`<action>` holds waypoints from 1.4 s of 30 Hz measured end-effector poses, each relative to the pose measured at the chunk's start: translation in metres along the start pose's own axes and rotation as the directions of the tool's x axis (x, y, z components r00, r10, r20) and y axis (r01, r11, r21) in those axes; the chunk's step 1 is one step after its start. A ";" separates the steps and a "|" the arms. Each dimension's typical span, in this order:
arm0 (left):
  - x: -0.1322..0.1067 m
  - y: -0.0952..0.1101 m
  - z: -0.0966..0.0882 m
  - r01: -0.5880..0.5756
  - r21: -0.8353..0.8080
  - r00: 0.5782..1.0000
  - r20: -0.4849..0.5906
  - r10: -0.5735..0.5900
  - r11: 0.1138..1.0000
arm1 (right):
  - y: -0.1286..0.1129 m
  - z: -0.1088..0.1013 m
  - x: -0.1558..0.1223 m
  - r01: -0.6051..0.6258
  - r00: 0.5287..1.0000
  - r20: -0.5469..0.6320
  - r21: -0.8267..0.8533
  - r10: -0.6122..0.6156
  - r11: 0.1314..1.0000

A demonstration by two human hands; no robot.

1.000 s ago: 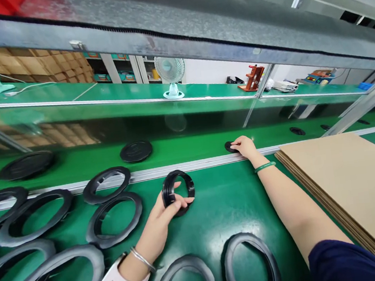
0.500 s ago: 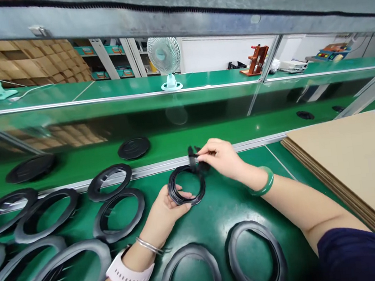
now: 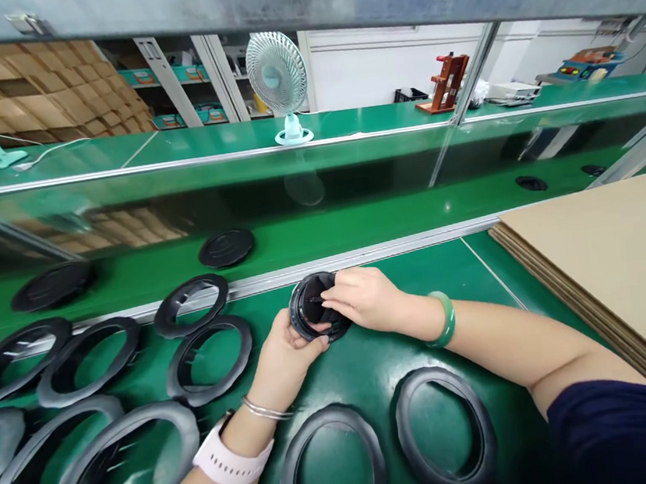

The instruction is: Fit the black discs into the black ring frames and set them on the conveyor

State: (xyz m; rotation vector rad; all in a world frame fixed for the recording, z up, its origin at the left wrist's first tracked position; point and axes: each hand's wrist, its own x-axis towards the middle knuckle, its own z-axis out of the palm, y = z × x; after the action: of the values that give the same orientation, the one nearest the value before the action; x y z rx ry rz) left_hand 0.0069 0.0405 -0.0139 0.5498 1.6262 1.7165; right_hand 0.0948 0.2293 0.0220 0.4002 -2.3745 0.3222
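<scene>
Nearest, a loose ring and, to its right, another ring lie on the green table. Farther off, the left hand has its fingers clamped on the small black ring, held above the table as before. The right hand, which a second ago reached to the far strip, has come back left; its fingers pinch the black disc, now within the ring's opening rather than at its far right edge. Beyond, a wider disc lies on the far strip, as it did earlier.
</scene>
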 end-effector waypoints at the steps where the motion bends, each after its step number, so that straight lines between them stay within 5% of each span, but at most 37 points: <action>1: 0.000 0.001 0.000 -0.003 0.011 1.000 -0.007 0.003 1.000 | -0.002 0.001 0.000 0.022 1.000 0.010 0.001 -0.022 1.000; 11: -0.005 0.012 0.004 0.014 0.097 0.999 -0.034 -0.010 0.995 | -0.003 -0.002 0.000 0.211 0.970 0.145 -0.115 -0.193 0.971; 27: -0.006 0.016 0.004 0.018 0.173 0.999 -0.037 -0.012 0.985 | -0.004 0.004 0.001 -0.011 0.968 0.251 0.021 0.005 1.000; 42: -0.006 0.010 0.005 0.035 0.119 0.999 -0.015 -0.033 0.992 | -0.012 0.001 0.013 0.064 0.911 0.411 -0.211 0.030 0.975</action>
State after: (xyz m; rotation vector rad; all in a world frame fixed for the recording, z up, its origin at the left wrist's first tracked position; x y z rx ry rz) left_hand 0.0121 0.0402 -0.0028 0.5655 1.7462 1.6094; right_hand 0.0895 0.2153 0.0316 0.4150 -2.7817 -0.0467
